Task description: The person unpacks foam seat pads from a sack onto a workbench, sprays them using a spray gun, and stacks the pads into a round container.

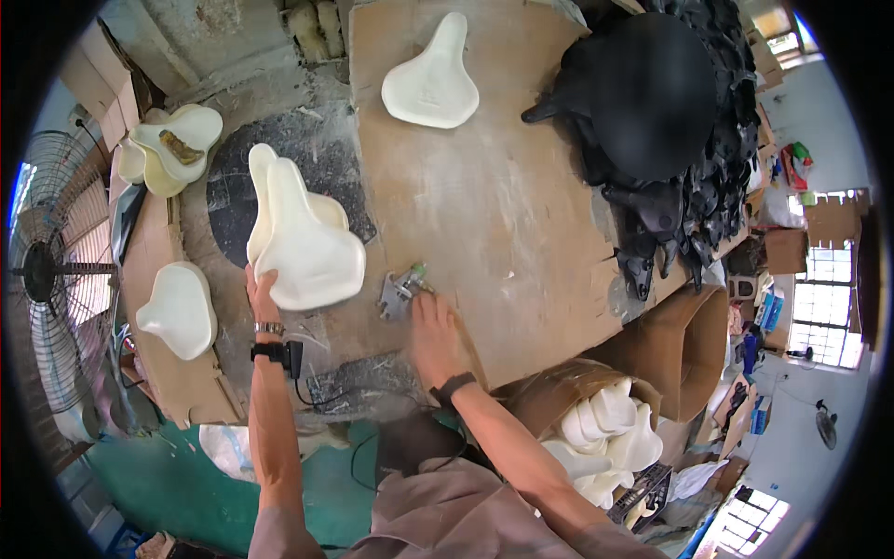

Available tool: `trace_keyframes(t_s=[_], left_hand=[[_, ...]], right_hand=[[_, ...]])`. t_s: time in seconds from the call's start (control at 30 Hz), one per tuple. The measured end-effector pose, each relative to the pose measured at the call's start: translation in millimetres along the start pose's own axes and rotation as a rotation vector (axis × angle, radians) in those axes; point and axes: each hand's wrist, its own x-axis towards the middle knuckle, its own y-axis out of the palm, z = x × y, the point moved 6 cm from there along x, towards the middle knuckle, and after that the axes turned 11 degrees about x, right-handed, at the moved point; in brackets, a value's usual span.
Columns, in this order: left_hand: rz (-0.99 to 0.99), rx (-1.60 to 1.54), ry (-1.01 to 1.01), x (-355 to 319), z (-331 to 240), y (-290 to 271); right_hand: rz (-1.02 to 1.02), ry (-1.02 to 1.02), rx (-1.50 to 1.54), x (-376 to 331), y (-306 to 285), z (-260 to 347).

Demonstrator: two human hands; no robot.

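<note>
Nearest the camera, at the lower middle of the frame: a mauve-brown shirt, with 2 bare forearms reaching up from the lower edge.

At the far left, a wire-caged fan. Right of it, at the left of the frame, a cream saddle-shaped pad lying on cardboard. Above that, at the upper left, a stack of cream pads with a small brown object on top.

Left of the middle, 2 overlapping saddle pads, cream too, noses toward the top, partly over a dark round patch. At their lower left edge, the left hand: in a narrow hold on the front pad, thumb over the edge. On the wrist, a metal bracelet and a black strap with a small box and cable.

At the upper middle, another cream saddle pad, flat on a cardboard sheet. Near the centre, a small metal tool with a green end. Just below and right of it, the right hand, fingertips at the tool; gripping or merely touching, impossible to tell. On that wrist, a black band.

At the lower right, a brown container full of white pads, beside a second brown open container. At the upper right, a heap of black saddle-shaped pieces behind a blurred black oval. At the far right, a barred window.
</note>
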Motion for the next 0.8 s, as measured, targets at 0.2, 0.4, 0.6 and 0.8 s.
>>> trace_keyframes(t_s=[0.2,0.4,0.6,0.8], left_hand=[[0.001,0.095,0.078,-8,-3,-22],[0.010,0.155,0.060,-12,-16,-2],[-0.035,0.176,0.037,-10,-17,-6],[-0.052,0.140,0.049,-7,-13,-24]], right_hand=[[-0.159,0.068,0.385,111,-28,-38],[-0.360,0.260,0.840,339,-72,-171],[-0.379,0.326,0.956,384,-69,-178],[-0.344,0.112,0.808,315,-100,-113]])
